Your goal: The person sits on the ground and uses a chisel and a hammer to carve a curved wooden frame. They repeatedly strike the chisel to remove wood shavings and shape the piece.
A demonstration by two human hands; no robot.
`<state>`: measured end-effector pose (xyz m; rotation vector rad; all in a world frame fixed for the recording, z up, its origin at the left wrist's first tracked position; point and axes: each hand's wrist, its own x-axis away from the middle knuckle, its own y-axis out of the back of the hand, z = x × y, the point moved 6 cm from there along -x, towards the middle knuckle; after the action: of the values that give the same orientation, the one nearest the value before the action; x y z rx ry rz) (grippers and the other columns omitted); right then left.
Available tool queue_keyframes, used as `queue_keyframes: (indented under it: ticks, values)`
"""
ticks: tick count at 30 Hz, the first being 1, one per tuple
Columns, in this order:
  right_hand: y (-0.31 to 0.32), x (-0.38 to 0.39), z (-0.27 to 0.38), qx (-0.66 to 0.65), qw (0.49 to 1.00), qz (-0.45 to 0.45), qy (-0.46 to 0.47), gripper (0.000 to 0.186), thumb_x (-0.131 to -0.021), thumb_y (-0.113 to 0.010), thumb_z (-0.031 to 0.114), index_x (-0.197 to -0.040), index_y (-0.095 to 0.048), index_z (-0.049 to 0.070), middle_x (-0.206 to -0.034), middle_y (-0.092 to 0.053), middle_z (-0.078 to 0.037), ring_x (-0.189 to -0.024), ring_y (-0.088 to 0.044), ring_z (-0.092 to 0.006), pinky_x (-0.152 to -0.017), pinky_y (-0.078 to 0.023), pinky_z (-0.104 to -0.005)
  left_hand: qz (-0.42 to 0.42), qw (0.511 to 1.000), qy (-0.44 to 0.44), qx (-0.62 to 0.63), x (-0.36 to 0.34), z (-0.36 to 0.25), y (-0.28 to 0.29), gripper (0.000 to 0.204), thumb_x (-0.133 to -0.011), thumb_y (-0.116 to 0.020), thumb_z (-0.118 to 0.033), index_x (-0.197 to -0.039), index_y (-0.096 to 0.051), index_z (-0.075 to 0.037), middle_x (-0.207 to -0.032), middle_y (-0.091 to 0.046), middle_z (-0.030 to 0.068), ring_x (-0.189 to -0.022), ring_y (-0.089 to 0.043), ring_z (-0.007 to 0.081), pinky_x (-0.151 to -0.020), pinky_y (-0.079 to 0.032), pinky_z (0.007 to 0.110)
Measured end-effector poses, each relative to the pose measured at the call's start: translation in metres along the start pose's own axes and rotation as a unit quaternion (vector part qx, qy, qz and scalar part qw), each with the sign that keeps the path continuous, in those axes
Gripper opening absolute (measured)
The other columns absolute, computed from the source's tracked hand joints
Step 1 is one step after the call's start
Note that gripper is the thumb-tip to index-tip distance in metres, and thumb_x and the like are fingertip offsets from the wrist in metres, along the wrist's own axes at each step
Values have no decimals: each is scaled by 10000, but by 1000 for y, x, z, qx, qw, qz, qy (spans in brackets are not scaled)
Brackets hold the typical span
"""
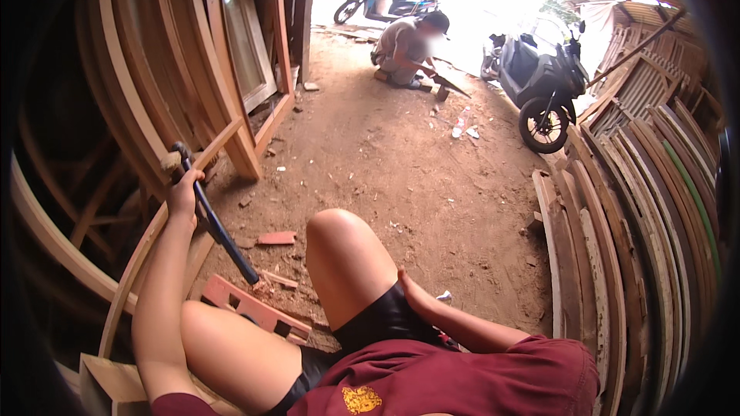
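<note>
While the left hand (pixel 183 196) has its fingers curled around the upper part of a long dark rod (pixel 216 219), the right hand (pixel 415 296) rests against the right thigh (pixel 353 266), its fingers mostly hidden, so their spread cannot be told. Below the left fingers, the rod slants down toward a slotted pink board (pixel 264 313) on the ground. Between both hands' fingers lies a smaller pink piece (pixel 276 238). Well beyond the fingers, another person (pixel 401 50) crouches on bare dirt (pixel 370 162).
</note>
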<state>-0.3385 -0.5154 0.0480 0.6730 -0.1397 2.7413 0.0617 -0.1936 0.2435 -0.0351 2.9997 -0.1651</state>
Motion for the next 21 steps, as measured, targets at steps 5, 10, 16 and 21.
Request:
queue_keyframes:
  ticks: [5, 10, 16, 21]
  values:
    - [-42, 48, 203, -272, 895, 170, 309, 954, -815, -220, 821, -1525, -107, 194, -1549, -174, -176, -1411, -214, -358, -1095, -193, -610, 10, 998, 25, -58, 0, 1, 4, 164, -700, -711, -224, -706, -605, -100, -659, -516, -37, -589, -473, 85, -574, -383, 256]
    - [-90, 49, 253, -429, 796, 344, 253, 891, -857, -300, 764, -1503, -217, 156, -1521, -191, -256, -1390, -206, -459, -1071, -251, -645, 0, 995, -1, -98, 1, -4, 22, 153, -724, -702, -212, -768, -678, -67, -789, -618, -5, -761, -567, 97, -730, -424, 248]
    - [-127, 35, 245, -488, 747, 408, 192, 882, -863, -364, 728, -1502, -216, 139, -1546, -91, -249, -1418, -104, -456, -1091, -179, -664, -30, 993, -21, -115, 8, -17, 32, 149, -682, -727, -183, -736, -612, -104, -716, -547, -36, -646, -508, 80, -611, -400, 256]
    - [-140, 34, 249, -484, 732, 435, 205, 779, -917, -409, 601, -1517, -149, 178, -1548, -85, -245, -1418, -121, -445, -1070, -219, -675, -51, 989, -38, -136, 14, -21, 38, 201, -671, -717, -220, -681, -624, -42, -631, -562, -4, -569, -525, 110, -548, -400, 270]
